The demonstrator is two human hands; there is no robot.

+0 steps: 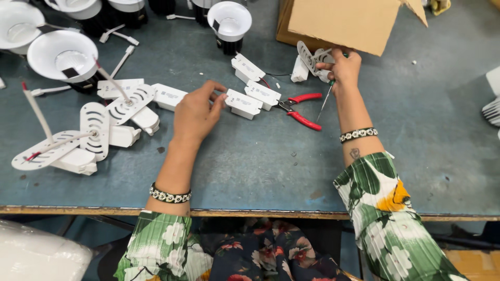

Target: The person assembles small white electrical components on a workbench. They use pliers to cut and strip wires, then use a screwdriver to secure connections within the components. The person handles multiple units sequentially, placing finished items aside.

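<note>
My left hand [197, 112] rests on the grey table [250, 161], its fingertips touching a small white rectangular driver box [243, 103]. Two more white boxes lie just behind that one [263, 94] [248, 68]. My right hand [341, 67] is farther back, under the flap of a cardboard box [344, 21]. It holds a thin screwdriver [326, 99] pointing down at the table and touches a white slotted bracket [311, 58]. Red-handled pliers [301, 110] lie between my two hands.
Several white slotted brackets with boxes and wires [96, 130] are piled at the left. White round downlight housings [65, 54] [229, 23] stand along the back edge. The table's front edge [250, 212] runs near my body.
</note>
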